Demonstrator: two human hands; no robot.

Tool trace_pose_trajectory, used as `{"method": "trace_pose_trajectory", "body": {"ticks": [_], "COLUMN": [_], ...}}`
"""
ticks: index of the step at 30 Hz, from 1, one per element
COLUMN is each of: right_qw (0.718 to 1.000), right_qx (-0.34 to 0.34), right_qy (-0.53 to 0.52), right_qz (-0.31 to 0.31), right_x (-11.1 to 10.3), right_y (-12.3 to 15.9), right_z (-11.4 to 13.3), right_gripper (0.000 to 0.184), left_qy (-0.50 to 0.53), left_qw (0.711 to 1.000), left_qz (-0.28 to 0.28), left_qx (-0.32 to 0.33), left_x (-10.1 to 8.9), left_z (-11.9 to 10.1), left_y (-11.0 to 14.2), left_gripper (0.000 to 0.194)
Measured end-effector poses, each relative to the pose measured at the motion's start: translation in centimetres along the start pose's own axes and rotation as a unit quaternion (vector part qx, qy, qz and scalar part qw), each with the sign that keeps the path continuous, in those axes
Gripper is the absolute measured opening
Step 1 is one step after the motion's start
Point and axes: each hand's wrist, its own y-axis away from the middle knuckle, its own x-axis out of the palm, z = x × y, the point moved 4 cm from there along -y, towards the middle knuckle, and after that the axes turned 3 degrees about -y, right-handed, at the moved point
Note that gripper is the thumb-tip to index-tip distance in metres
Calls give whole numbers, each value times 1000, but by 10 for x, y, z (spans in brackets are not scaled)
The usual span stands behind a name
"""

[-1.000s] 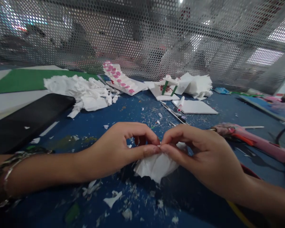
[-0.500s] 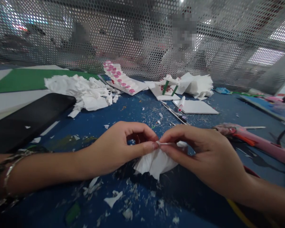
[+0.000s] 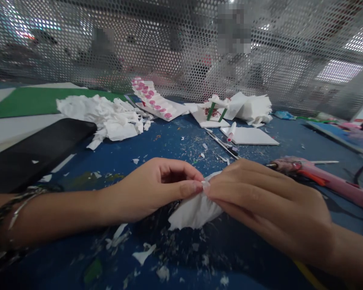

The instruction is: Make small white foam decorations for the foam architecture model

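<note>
A thin white piece of tissue paper (image 3: 193, 213) hangs from my fingertips, its ragged lower edge spreading over the blue table (image 3: 175, 149). My left hand (image 3: 157, 189) pinches the gathered top between thumb and forefinger. Touching the same gathered point from the other side, my right hand (image 3: 266, 205) has its fingers pressed together with the back of the hand turned up. Part of the tissue lies hidden behind the right fingers.
At left are a black phone-like slab (image 3: 39, 153) and torn white tissue (image 3: 109, 117). Beyond my hands lie scissors (image 3: 220, 143), a white card (image 3: 251, 136) and a pink-dotted folded strip (image 3: 151, 96). A pink glue gun (image 3: 329, 181) rests at right. A perforated metal screen (image 3: 175, 48) stands behind.
My right hand has rolled over, its back now facing up and its fingers covering more of the tissue. The tissue has twisted and swung slightly left. My left hand stays nearly still.
</note>
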Motion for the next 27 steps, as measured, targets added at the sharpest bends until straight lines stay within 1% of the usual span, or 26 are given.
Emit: {"method": "trace_pose_trajectory", "body": {"ticks": [3,6,8,10,12,14,16,18,22,27], "right_qw": [1000,997,996,996,999,1000,994,984,959,929], "right_qx": [-25,-60,-77,-72,-39,11,63,117,212,272], "right_qy": [12,37,50,51,28,-27,-90,-134,-188,-245], "right_qz": [10,23,17,5,0,-2,-8,-16,-32,-58], "right_x": [-2,-3,-4,-4,-3,-2,-1,0,3,6], "right_y": [-4,-7,-6,-4,-4,-7,-10,-12,-11,-5], "right_z": [4,9,11,10,7,4,0,-3,-7,-10], "right_gripper": [18,26,29,25,17,11,8,7,5,6], "left_qy": [31,49,54,47,26,-1,-26,-48,-87,-104], "left_qw": [999,999,998,999,1000,1000,999,998,993,988], "left_qz": [3,5,11,15,13,4,-1,-4,-15,-27], "left_qx": [-10,-8,-5,-1,9,21,32,45,83,111], "left_x": [1,2,2,3,2,1,1,2,1,0], "left_z": [1,1,0,0,-1,-2,-4,-5,-7,-8], "left_y": [1,1,2,2,2,2,2,2,4,5], "left_gripper": [5,4,6,7,7,6,7,8,9,8]}}
